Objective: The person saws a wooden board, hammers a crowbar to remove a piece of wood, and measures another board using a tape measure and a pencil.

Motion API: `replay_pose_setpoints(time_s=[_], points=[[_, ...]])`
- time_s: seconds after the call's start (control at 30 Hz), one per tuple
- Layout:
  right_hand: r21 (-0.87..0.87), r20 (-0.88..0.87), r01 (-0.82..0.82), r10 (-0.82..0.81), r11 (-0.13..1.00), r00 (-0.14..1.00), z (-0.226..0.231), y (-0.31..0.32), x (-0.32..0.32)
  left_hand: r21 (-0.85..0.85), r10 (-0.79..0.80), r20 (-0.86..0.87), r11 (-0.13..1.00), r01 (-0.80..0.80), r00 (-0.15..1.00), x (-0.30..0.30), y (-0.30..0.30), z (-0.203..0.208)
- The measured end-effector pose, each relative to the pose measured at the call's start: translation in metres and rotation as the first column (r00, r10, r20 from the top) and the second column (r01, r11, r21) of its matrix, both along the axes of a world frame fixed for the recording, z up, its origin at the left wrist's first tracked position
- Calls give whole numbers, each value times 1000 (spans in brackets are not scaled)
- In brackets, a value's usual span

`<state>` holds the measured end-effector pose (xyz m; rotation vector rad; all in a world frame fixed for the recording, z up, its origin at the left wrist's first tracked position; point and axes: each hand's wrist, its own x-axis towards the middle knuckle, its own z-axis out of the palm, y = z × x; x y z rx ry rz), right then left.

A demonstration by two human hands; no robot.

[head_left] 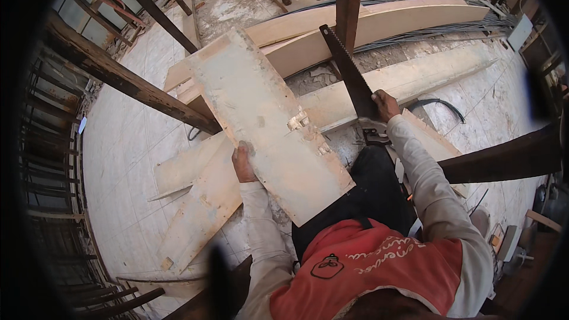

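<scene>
A wide pale board (261, 121) lies slanted in front of me, its near end by my dark trouser leg. Its face is stained, with chipped, splintered patches on the right edge. My left hand (243, 163) is closed on the board's left edge, fingers partly hidden beneath it. In my right hand (386, 105) is a handsaw (349, 71), gripped at the wide part of the blade above its handle. The blade points up and away, teeth toward the right, apart from the board. Another long pale board (409, 77) passes crosswise under the wide one.
Dark wooden posts (348, 6) rise beyond the saw tip and at the left. Long planks (379, 21) lie farther off beside bundled grey rods (427, 31). A stained board (201, 219) rests at the left on the tiled floor (130, 172). A dark beam (504, 157) juts in from the right.
</scene>
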<state>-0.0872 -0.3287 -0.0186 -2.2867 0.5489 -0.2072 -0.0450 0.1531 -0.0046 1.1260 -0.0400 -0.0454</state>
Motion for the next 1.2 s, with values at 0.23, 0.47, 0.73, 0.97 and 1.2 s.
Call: replay_pose_setpoints(time_s=[0.23,0.47,0.73,0.97,1.2], points=[[-333,44,189,-185,924,982,-13,-1,0,123,-8,-262,992,41,965,50,-39,-34],[14,132,156,-157,988,979,1,45,-164,756,200,-158,655,-12,967,56,-26,-25],[153,-139,414,-395,897,908,-26,108,-381,832,270,97,506,-227,958,-23,-38,-18],[395,-208,649,-625,650,752,-45,103,-401,832,-13,474,332,-444,880,-61,-89,6],[843,-133,515,-866,157,482,-59,20,-370,855,-319,382,478,-201,867,-100,-150,32]])
